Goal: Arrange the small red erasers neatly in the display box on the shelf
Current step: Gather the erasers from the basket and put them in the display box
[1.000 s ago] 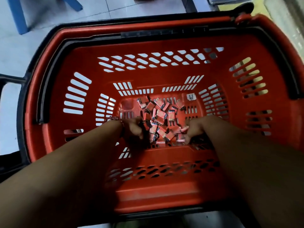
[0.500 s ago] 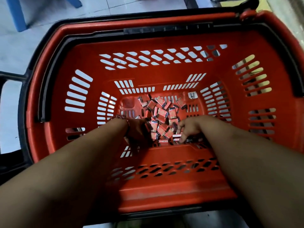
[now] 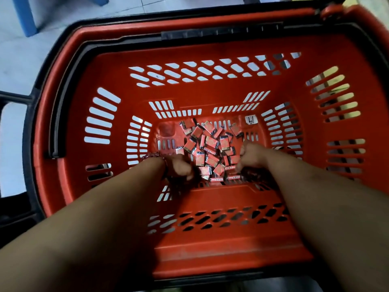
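Both forearms are reaching down into a red slotted shopping basket (image 3: 210,49), where the small red erasers (image 3: 207,148) are lying in a loose, jumbled heap on the basket floor, between the two hands and just beyond them. The left hand (image 3: 181,167) is curling its fingers inward at the heap's near left edge, touching the nearest erasers, though whether it is pinching one cannot be told. The right hand (image 3: 250,157) is likewise bunching its fingers at the heap's right edge, its grip hidden.
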A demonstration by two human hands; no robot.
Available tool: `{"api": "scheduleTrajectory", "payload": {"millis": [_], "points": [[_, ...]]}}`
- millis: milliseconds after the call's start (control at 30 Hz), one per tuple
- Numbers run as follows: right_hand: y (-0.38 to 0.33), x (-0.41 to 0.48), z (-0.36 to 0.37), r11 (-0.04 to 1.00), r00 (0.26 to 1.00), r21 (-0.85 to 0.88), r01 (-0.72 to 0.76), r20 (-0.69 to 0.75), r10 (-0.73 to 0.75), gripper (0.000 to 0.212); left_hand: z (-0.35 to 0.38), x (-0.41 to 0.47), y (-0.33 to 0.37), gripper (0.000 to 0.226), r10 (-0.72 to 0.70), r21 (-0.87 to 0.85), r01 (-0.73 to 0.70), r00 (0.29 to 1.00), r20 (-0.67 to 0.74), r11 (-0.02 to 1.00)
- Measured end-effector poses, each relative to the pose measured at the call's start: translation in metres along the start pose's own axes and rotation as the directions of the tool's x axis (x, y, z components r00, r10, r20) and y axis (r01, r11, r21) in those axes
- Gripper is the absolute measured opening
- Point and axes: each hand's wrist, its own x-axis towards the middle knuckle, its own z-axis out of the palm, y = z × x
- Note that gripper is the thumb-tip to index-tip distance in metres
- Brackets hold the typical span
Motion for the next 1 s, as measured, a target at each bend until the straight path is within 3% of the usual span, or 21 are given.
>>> {"api": "scheduleTrajectory", "payload": {"millis": [100,200,300,367,500,600,667,833,900,1000], "points": [[-0.003,-0.004,0.0,1.0,0.999,0.012,0.021,0.026,-0.021,0.082,0.003,0.001,0.008,0.004,-0.03,-0.072,0.025,0.997,-0.074,0.997],[-0.006,-0.002,0.002,0.997,0.995,-0.057,0.043,0.088,-0.038,0.074,0.009,0.007,0.013,0.02,-0.076,-0.16,0.058,0.991,-0.111,0.985],[-0.01,-0.002,0.001,0.99,0.987,-0.128,0.055,0.16,-0.034,0.071,0.014,0.009,0.016,0.02,-0.058,-0.106,0.046,0.991,-0.118,0.993],[-0.012,-0.003,0.002,0.982,0.983,-0.171,0.073,0.179,-0.042,0.072,0.015,0.005,0.021,0.005,-0.041,-0.033,0.038,0.992,-0.116,0.999],[-0.017,-0.006,0.003,0.961,0.976,-0.253,0.11,0.209,-0.057,0.087,0.014,-0.002,0.029,0.023,-0.019,0.053,0.023,0.997,-0.073,0.998],[-0.023,-0.007,0.01,0.93,0.963,-0.329,0.166,0.259,-0.08,0.073,0.022,-0.003,0.042,0.024,0.03,-0.02,-0.032,0.995,-0.093,0.999],[-0.028,-0.008,0.014,0.916,0.954,-0.36,0.179,0.29,-0.072,0.071,0.026,0.001,0.047,0.037,0.027,-0.083,-0.035,0.995,-0.091,0.996],[-0.029,-0.009,0.009,0.95,0.908,-0.272,0.156,0.418,-0.03,0.059,0.015,-0.006,0.041,0.06,-0.013,-0.227,0.02,0.999,0.033,0.974],[-0.029,-0.011,0.009,0.961,0.897,-0.239,0.136,0.442,-0.017,0.072,0.015,-0.006,0.041,0.073,0.015,-0.233,-0.001,0.998,0.059,0.972],[-0.03,-0.01,0.014,0.954,0.919,-0.252,0.162,0.391,-0.053,0.103,0.016,-0.002,0.039,0.064,0.018,-0.245,-0.005,0.998,0.053,0.969]]}}
